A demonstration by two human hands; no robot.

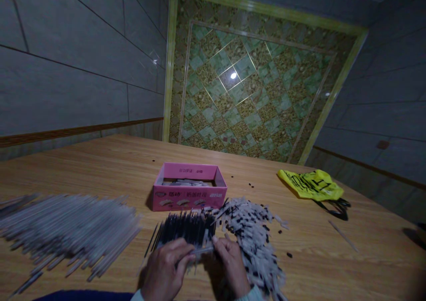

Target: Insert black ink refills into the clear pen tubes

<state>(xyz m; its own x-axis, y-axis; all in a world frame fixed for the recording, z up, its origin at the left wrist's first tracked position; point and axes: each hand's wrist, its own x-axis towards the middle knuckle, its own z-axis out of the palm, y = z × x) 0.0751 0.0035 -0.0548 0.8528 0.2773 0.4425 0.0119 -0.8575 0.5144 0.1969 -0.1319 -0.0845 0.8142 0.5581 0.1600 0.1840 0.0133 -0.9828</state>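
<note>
A thin grey pen-like stick (pixel 202 250) is held level between my two hands. My left hand (pixel 169 265) has its thumb and fingers closed round one end of it. At its other end, my right hand (pixel 230 262) pinches with thumb and forefinger; a small pale piece may be at those fingertips, too blurred to tell. Just beyond my hands lies a row of slim black sticks (pixel 188 227). Beside my right hand spreads a heap of short whitish pieces (pixel 248 223) mixed with small black bits. Many long grey sticks (pixel 73 230) are piled at the left.
A pink open box (pixel 189 200) with whitish pieces inside stands behind the black sticks. On the right of the wooden table (pixel 309 256) lie a yellow bag (pixel 309 184) with black handles and one loose stick (pixel 343 235). Tiled walls (pixel 83 70) surround the table.
</note>
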